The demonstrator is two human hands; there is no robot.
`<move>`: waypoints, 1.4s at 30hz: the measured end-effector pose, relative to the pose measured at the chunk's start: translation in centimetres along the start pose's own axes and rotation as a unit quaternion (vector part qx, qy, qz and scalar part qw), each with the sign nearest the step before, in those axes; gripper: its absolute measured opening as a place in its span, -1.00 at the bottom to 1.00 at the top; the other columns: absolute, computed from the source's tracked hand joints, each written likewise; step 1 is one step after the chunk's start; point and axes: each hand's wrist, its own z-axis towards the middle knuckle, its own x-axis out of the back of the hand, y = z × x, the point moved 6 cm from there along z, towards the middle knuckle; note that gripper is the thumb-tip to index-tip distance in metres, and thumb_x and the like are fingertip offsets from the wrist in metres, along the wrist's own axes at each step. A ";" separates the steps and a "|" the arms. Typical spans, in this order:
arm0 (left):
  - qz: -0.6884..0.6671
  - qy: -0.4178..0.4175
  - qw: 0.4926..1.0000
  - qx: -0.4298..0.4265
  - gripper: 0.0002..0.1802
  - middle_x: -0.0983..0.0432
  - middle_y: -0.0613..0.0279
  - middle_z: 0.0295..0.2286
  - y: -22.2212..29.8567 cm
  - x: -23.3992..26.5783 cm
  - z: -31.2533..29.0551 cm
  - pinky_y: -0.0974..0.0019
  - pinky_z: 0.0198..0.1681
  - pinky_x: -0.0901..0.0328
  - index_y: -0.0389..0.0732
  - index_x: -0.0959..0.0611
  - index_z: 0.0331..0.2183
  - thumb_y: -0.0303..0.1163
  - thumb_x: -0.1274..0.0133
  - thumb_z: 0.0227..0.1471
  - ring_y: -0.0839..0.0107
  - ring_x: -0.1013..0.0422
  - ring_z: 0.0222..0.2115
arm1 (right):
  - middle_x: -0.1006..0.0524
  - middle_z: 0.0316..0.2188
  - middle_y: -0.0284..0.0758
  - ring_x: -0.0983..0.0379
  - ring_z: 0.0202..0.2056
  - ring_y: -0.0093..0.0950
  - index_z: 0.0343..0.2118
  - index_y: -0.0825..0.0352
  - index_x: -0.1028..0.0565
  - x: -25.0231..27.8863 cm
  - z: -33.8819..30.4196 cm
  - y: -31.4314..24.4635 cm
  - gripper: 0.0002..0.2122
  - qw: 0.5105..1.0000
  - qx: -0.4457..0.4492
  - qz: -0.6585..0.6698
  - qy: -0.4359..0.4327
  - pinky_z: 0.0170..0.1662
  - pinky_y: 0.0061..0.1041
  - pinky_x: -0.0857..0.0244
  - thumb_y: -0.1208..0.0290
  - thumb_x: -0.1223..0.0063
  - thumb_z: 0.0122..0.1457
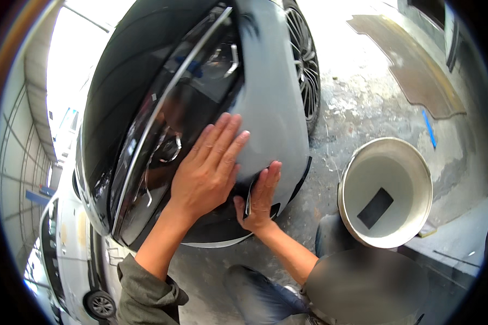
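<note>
A car's front corner fills the middle, with a dull grey fender and bumper (274,103) beside a dark glossy headlight (195,92). My left hand (206,173) lies flat with stretched fingers across the headlight's edge, its fingertips on the grey surface. Just right of it and lower, my right hand (261,203) is against the bumper, fingers pointing up and thumb apart. Between that thumb and the fingers shows the edge of a thin dark sheet (249,200), which looks like sandpaper. My right fingers cover most of it.
A whitish bucket (341,189) stands at the right with a black rectangular piece (375,208) in it. Behind it lie a brown flat panel (417,70) and a blue strip (429,129). The car's wheel (303,59) is beyond the fender. A white car (70,238) stands at left.
</note>
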 end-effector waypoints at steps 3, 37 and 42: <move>0.025 -0.072 0.997 0.011 -0.23 -0.18 -0.10 0.31 -0.2 -0.9 -4.7 -0.06 0.38 -0.04 -0.25 -0.35 0.26 -0.32 -0.20 0.04 -0.07 -0.09 0.35 | 0.23 0.45 0.20 0.35 0.46 0.18 0.44 0.51 0.21 1.8 4.3 2.8 -0.22 0.999 0.030 0.005 -0.027 0.44 0.13 0.41 0.14 0.12 0.39; 0.179 0.018 0.981 0.069 -0.37 -0.37 0.14 0.23 -3.4 -0.1 -28.2 0.06 0.34 -0.15 -0.08 -0.44 0.23 -0.09 -0.08 0.19 0.16 -0.29 0.26 | -0.40 0.29 -0.21 -0.19 0.38 -0.27 0.19 0.35 -0.48 -1.4 5.6 -9.0 -0.50 0.723 0.604 -0.104 -0.317 0.48 -0.14 0.19 0.28 0.18 0.22; 0.165 0.028 0.982 0.085 -0.34 -0.33 0.23 0.27 -3.2 -0.9 -27.6 0.13 0.37 -0.13 -0.07 -0.43 0.24 -0.13 -0.11 0.14 0.26 -0.26 0.29 | -0.23 0.38 -0.10 -0.05 0.44 -0.28 0.31 0.49 -0.28 -4.2 1.7 -13.2 -0.40 0.656 0.632 -0.052 -0.410 0.49 -0.25 0.20 0.30 0.24 0.22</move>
